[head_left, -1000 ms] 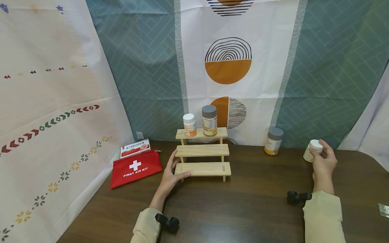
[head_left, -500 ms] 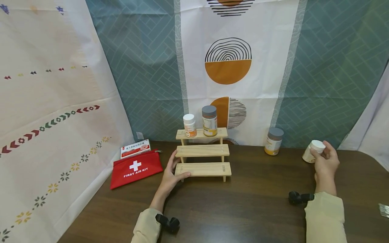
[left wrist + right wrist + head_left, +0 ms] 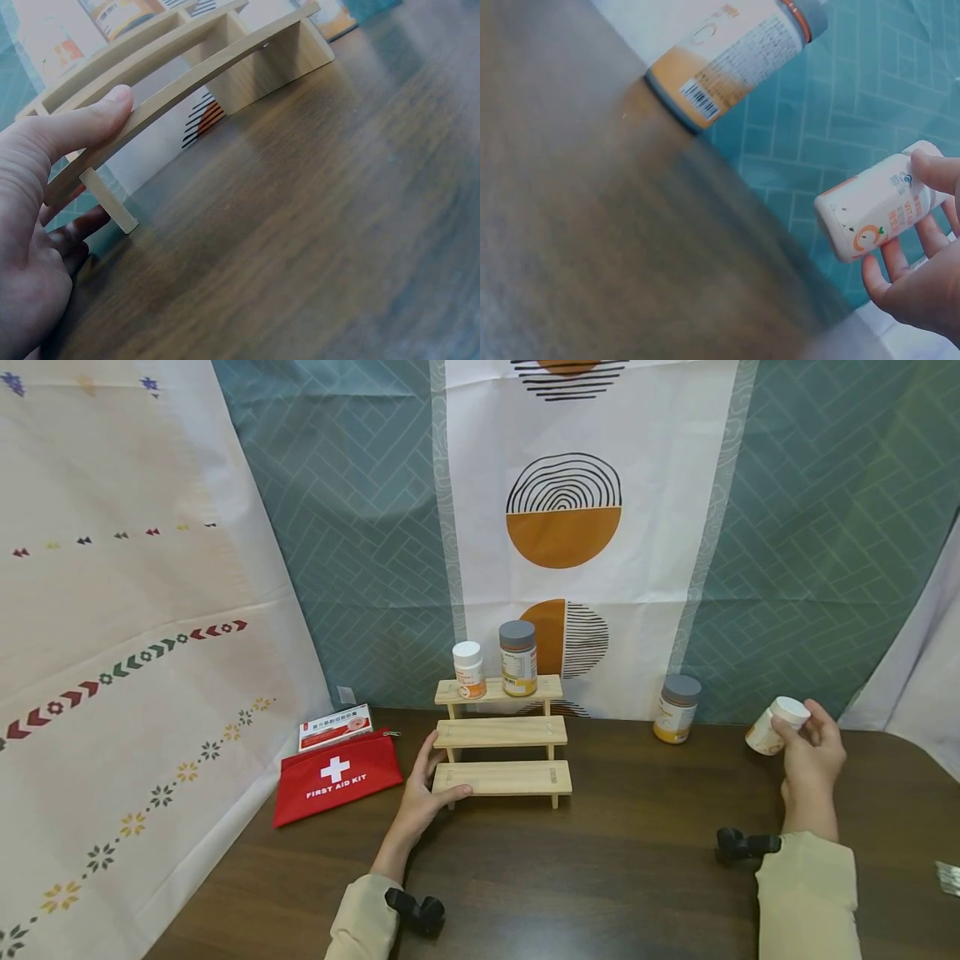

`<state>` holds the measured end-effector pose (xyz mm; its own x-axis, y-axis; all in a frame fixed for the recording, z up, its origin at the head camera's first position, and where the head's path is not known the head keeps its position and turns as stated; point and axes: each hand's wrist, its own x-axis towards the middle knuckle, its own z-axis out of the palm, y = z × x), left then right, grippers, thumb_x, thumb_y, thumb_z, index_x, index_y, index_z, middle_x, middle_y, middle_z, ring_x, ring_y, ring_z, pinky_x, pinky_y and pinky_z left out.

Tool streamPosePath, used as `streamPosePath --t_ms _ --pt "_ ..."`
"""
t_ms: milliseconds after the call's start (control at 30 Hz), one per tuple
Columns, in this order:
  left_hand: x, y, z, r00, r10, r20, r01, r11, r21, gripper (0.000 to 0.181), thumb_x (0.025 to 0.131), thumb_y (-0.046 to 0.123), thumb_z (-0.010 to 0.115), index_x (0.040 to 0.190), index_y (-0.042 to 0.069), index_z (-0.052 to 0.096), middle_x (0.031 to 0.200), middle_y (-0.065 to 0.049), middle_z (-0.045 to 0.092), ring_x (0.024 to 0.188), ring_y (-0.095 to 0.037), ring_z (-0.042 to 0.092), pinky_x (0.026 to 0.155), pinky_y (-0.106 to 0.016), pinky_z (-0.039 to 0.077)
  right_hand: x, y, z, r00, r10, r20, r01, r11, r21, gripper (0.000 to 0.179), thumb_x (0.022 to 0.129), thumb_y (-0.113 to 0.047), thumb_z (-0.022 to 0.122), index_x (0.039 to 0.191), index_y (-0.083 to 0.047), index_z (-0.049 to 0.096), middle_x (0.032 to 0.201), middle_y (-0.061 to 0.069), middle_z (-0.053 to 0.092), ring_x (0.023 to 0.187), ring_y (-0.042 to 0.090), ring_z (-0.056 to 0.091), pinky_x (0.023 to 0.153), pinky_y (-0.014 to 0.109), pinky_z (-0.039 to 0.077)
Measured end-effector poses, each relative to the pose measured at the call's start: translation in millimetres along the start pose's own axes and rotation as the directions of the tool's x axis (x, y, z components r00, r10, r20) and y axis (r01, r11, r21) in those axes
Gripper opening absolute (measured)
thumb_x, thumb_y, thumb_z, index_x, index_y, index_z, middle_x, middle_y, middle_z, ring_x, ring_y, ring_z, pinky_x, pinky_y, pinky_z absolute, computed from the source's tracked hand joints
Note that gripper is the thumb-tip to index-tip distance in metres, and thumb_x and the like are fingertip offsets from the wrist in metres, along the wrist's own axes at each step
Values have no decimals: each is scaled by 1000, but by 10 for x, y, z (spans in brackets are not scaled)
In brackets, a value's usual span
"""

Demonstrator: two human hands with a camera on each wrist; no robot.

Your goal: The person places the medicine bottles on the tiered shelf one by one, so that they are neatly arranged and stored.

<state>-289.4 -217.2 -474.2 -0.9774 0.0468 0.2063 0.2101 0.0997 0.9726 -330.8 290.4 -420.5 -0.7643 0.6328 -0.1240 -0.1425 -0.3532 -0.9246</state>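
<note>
My right hand [image 3: 813,768] pinches a small white pill bottle [image 3: 767,733] between thumb and fingers, tilted at the table's right. In the right wrist view, the bottle [image 3: 877,206] shows an orange fruit print and hangs off the tabletop. My left hand [image 3: 417,797] grips the left end of a three-tier wooden stand [image 3: 501,777], thumb on the lowest step and fingers behind. The left wrist view shows the thumb over the step's edge [image 3: 180,88]. On the top tier stand a white pill bottle [image 3: 469,672] and a grey-lidded supplement bottle [image 3: 518,660].
Another grey-lidded bottle [image 3: 676,710] stands near the back edge, left of my right hand. A red first aid pouch [image 3: 337,781] and a white-and-red medicine box [image 3: 335,727] lie left of the stand. A silvery item [image 3: 948,877] is at the right edge. Cloth hangs behind.
My right hand has moved slightly right, and the white pill bottle has gone from nearly upright to tilted and risen. The left hand and the stand have stayed put.
</note>
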Motion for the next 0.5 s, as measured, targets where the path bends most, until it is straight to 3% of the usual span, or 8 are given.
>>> streamPosePath --t_ms 133,200,267,367,500 --pt "1 1 4 1000 7 -3 -7 1000 -4 100 79 2 78 156 27 19 150 -21 41 125 -32 52 92 -24 46 -22 -78 57 1000 3 25 -3 1000 9 64 88 -2 68 145 -23 46 148 -11 41 141 4 32 111 15 30" --pt "-1 3 8 1000 10 -5 -10 1000 -3 100 79 2 78 156 27 19 150 -21 41 123 -31 52 91 -23 47 -38 -113 85 999 1 38 -1 1000 19 65 88 -1 68 145 -22 46 150 -10 39 142 4 31 105 13 37" --pt "-4 6 11 1000 8 -7 -8 1000 -6 100 78 2 78 155 28 20 150 -21 42 123 -29 53 91 -23 47 -59 -153 119 999 -7 49 5 999 33 66 87 0 69 145 -21 47 148 -9 40 141 5 32 91 9 45" --pt "-6 9 12 1000 7 -7 -7 1000 -2 100 78 2 78 156 28 19 150 -20 42 123 -29 53 92 -23 46 -93 -211 166 998 -24 63 19 997 71 66 85 2 71 144 -19 48 143 -8 43 136 6 37 70 5 46" --pt "-4 11 13 1000 11 -6 -11 1000 0 100 79 2 78 156 26 19 150 -20 42 124 -29 52 93 -23 45 -140 -292 214 996 -43 79 33 993 116 66 83 4 71 142 -17 49 131 -10 48 128 6 42 65 6 46"
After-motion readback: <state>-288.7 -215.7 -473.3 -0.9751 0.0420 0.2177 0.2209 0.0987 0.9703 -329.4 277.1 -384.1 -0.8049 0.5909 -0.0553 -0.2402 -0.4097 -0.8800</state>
